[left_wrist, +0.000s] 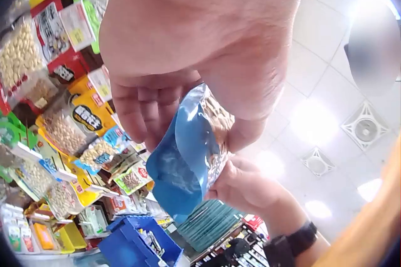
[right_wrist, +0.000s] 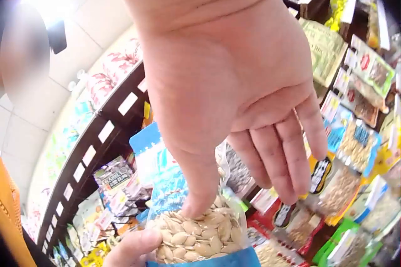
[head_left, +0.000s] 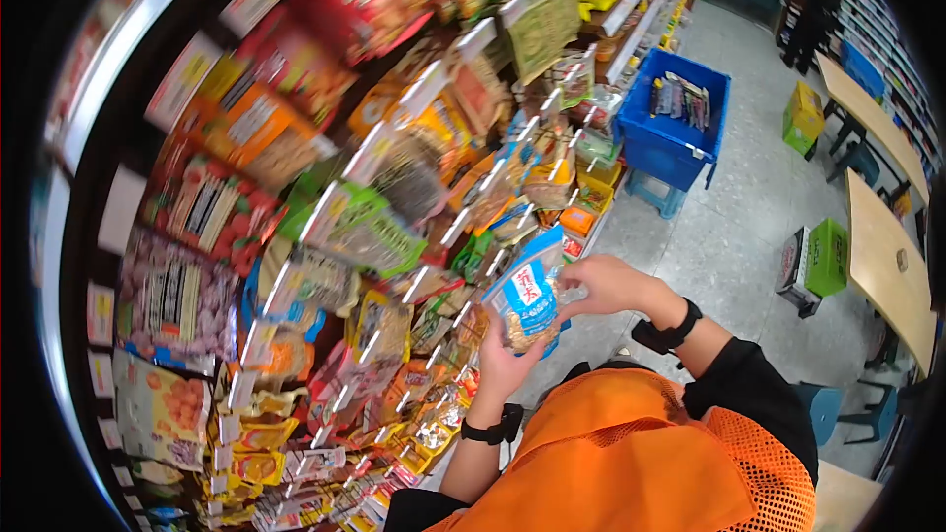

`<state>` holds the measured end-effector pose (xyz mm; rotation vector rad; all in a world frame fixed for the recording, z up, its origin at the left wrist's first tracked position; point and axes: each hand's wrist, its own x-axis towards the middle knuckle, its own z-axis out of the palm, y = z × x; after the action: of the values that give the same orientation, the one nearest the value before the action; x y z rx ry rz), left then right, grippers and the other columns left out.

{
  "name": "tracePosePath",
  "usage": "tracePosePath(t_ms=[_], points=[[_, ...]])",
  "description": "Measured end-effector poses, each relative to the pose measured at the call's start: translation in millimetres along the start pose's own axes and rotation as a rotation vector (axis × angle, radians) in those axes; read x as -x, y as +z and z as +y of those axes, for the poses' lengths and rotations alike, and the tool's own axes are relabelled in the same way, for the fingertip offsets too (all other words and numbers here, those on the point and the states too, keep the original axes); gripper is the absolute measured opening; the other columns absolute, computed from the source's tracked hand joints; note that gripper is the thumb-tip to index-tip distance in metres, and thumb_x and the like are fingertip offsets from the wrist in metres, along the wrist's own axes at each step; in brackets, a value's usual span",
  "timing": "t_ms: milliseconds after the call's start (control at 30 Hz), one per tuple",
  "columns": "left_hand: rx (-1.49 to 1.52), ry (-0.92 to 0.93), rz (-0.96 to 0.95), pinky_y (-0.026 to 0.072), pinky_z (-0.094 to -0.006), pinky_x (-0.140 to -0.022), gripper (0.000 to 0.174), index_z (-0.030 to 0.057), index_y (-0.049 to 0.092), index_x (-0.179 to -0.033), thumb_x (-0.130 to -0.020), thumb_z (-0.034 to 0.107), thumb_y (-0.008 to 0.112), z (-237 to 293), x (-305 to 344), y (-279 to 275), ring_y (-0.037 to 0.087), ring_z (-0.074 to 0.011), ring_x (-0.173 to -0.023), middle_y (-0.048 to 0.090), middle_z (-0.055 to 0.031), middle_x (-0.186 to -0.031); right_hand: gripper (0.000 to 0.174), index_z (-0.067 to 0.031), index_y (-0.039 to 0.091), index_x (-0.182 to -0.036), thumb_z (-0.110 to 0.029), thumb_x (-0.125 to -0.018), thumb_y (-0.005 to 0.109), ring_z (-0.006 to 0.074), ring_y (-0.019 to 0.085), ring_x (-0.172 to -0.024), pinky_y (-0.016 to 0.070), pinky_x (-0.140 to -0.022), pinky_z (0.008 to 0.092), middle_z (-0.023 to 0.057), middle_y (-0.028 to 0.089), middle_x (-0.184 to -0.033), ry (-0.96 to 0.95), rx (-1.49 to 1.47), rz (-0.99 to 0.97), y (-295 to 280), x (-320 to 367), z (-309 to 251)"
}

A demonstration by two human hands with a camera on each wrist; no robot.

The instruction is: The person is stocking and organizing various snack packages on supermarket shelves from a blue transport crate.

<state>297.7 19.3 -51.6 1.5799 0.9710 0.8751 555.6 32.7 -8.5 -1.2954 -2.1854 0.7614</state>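
A blue and white packet of pumpkin seeds (head_left: 527, 291) is held up in front of the shelves; its clear window shows pale seeds (right_wrist: 197, 236) in the right wrist view. My left hand (head_left: 507, 360) grips the packet at its lower end, thumb on the front side and fingers behind. My right hand (head_left: 611, 286) is at the packet's other side, its thumb (right_wrist: 200, 192) laid on the seed window. The other fingers of that hand (right_wrist: 285, 160) stretch out past the packet, fairly straight. In the left wrist view the packet's blue side (left_wrist: 182, 160) shows beneath the left palm.
Shelves of bagged snacks with price tags (head_left: 374, 153) run along the left. A blue crate (head_left: 675, 153) with packets inside stands on a small stool (head_left: 655, 195) by the shelf end. Tables (head_left: 887, 256) and a green box (head_left: 826, 256) are on the right.
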Motion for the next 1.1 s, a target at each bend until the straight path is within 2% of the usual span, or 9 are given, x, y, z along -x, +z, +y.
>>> tracePosePath(t_ms=[67, 200, 267, 333, 400, 600, 867, 967, 1100], points=[[-0.011, -0.005, -0.065, 0.0538, -0.0335, -0.092, 0.056, -0.0022, 0.050, -0.130, -0.082, 0.001, 0.079, -2.9, -24.7, 43.7, 0.066, -0.0183, -0.107, 0.066, -0.0109, -0.120, 0.051, -0.0029, 0.072, -0.098, -0.049, -0.077, 0.082, 0.0339, 0.070, -0.081, 0.0537, -0.070, 0.0406, 0.0140, 0.072, -0.085, 0.153, 0.056, 0.098, -37.5, 45.5, 30.3], [0.066, 0.033, -0.117, 0.0546, -0.0341, -0.086, 0.059, -0.0021, 0.052, -0.130, -0.081, 0.011, 0.081, 14.5, -72.0, 118.0, 0.069, -0.0228, -0.103, 0.067, -0.0159, -0.113, 0.044, -0.0010, 0.073, -0.095, -0.044, -0.088, 0.075, 0.0276, 0.070, -0.068, 0.0538, -0.064, 0.0369, 0.0128, 0.073, -0.079, 0.412, -0.085, 0.017, -102.0, 115.8, 85.7], [-0.514, 0.249, -0.138, 0.0539, -0.0397, -0.082, 0.054, -0.0012, 0.055, -0.125, -0.081, 0.015, 0.080, 19.1, -96.4, 143.5, 0.067, -0.0313, -0.097, 0.066, -0.0164, -0.109, 0.050, -0.0005, 0.072, -0.092, -0.050, -0.090, 0.070, 0.0260, 0.070, -0.066, 0.0544, -0.063, 0.0362, 0.0118, 0.072, -0.075, 0.455, -0.335, 0.106, -120.2, 144.5, 106.2], [-0.522, 0.320, -0.143, 0.0513, -0.0443, -0.082, 0.051, 0.0009, 0.057, -0.122, -0.080, 0.017, 0.080, 28.0, -117.1, 174.7, 0.063, -0.0376, -0.095, 0.064, -0.0166, -0.109, 0.056, 0.0000, 0.072, -0.089, -0.055, -0.093, 0.065, 0.0244, 0.069, -0.064, 0.0550, -0.062, 0.0355, 0.0108, 0.071, -0.071, 0.496, -0.605, 0.191, -132.7, 163.0, 128.7], [-0.662, 0.452, -0.239, 0.0498, -0.0440, -0.086, 0.050, 0.0025, 0.057, -0.123, -0.080, 0.016, 0.078, 24.0, -137.8, 197.4, 0.061, -0.0354, -0.101, 0.063, -0.0153, -0.109, 0.056, 0.0015, 0.071, -0.091, -0.054, -0.096, 0.061, 0.0199, 0.069, -0.068, 0.0562, -0.062, 0.0326, 0.0088, 0.071, -0.074, 0.559, -0.995, 0.264, -127.2, 177.6, 151.4], [-0.681, 0.546, -0.398, 0.0500, -0.0449, -0.087, 0.056, 0.0040, 0.056, -0.125, -0.074, 0.010, 0.079, 1.7, -213.9, 265.0, 0.059, -0.0376, -0.104, 0.063, -0.0159, -0.115, 0.035, 0.0017, 0.070, -0.099, -0.031, -0.095, 0.059, 0.0189, 0.069, -0.072, 0.0572, -0.067, 0.0306, 0.0069, 0.070, -0.081, 0.819, -1.132, 0.613, -125.4, 182.2, 205.7], [-0.675, 0.440, -0.655, 0.0498, -0.0452, -0.097, 0.080, 0.0036, 0.040, -0.144, -0.076, 0.017, 0.080, -35.4, -357.8, 354.7, 0.054, -0.0383, -0.123, 0.054, -0.0183, -0.135, 0.029, 0.0035, 0.070, -0.085, -0.023, -0.090, 0.058, 0.0183, 0.062, -0.064, 0.0499, -0.061, 0.0352, 0.0110, 0.067, -0.072, 0.877, -0.583, 0.547, -227.0, 162.5, 286.1], [-0.956, 0.219, -1.107, 0.0494, -0.0479, -0.096, 0.058, 0.0039, 0.052, -0.132, -0.083, 0.025, 0.075, -42.7, -415.1, 360.1, 0.058, -0.0383, -0.118, 0.061, -0.0187, -0.127, 0.032, 0.0055, 0.067, -0.080, -0.024, -0.089, 0.058, 0.0207, 0.060, -0.059, 0.0473, -0.058, 0.0384, 0.0158, 0.063, -0.065, 0.919, -0.383, 0.592, -269.1, 143.5, 318.1], [-0.931, 0.346, -0.925, 0.0510, -0.0492, -0.091, 0.049, 0.0020, 0.055, -0.124, -0.086, 0.028, 0.072, -63.7, -471.8, 355.9, 0.062, -0.0392, -0.110, 0.066, -0.0195, -0.117, 0.041, 0.0080, 0.060, -0.068, -0.029, -0.086, 0.060, 0.0302, 0.056, -0.050, 0.0439, -0.053, 0.0445, 0.0229, 0.054, -0.057, 0.953, -0.167, 0.660, -309.1, 114.7, 405.3]])
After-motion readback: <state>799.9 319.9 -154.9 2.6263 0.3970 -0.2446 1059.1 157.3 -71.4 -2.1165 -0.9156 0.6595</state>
